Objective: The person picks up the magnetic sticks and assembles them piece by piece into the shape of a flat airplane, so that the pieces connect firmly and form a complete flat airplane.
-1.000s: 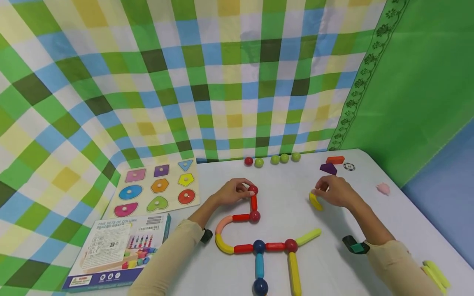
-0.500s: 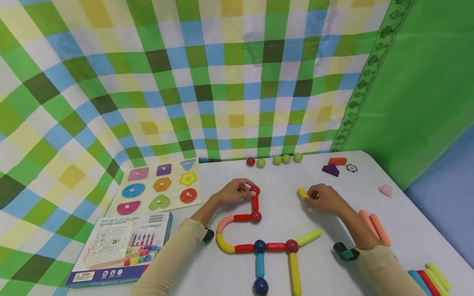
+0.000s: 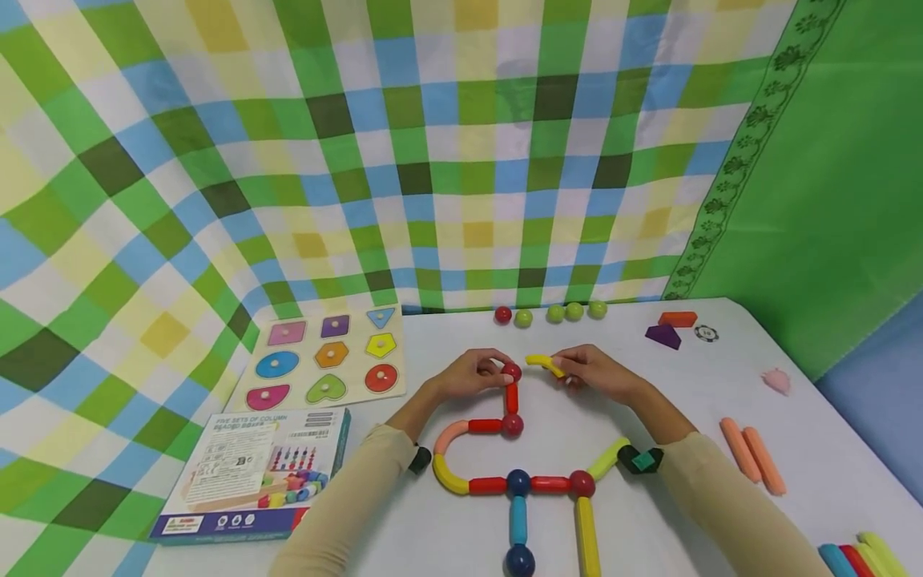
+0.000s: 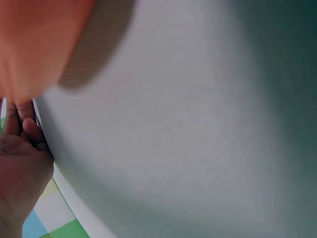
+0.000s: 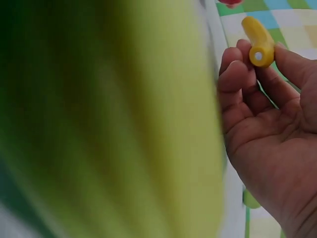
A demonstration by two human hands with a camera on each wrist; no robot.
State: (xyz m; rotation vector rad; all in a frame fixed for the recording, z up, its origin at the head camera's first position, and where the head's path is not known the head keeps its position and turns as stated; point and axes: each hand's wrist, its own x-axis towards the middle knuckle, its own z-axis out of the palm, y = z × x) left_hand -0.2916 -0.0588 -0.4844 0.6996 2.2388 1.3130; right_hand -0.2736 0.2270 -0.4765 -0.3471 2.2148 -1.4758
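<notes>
In the head view, the thumb and fingers of my left hand (image 3: 472, 375) pinch a red ball (image 3: 513, 372) at the top of a short upright red rod (image 3: 511, 398). Just right of it, my right hand (image 3: 597, 373) pinches a curved yellow rod (image 3: 542, 363), its free end pointing at the ball with a small gap between. A pale metal disc shows in one end of this yellow rod (image 5: 259, 47) in the right wrist view. Below the hands lies a joined figure: a lower red ball (image 3: 512, 425), a salmon curved rod (image 3: 450, 441), blue balls (image 3: 518, 482) and straight rods.
A shape puzzle board (image 3: 328, 357) and a boxed toy (image 3: 252, 473) lie at left. Green balls (image 3: 574, 311) line the back edge. Salmon rods (image 3: 751, 455), coloured rods (image 3: 872, 554) and a purple block (image 3: 663, 336) are at right. The right wristband (image 3: 640, 459) is beside a lime rod (image 3: 606, 465).
My right hand has carried the yellow rod leftward to beside the red ball, turning it so an end faces the ball. My left hand keeps its hold. The head view has shifted slightly.
</notes>
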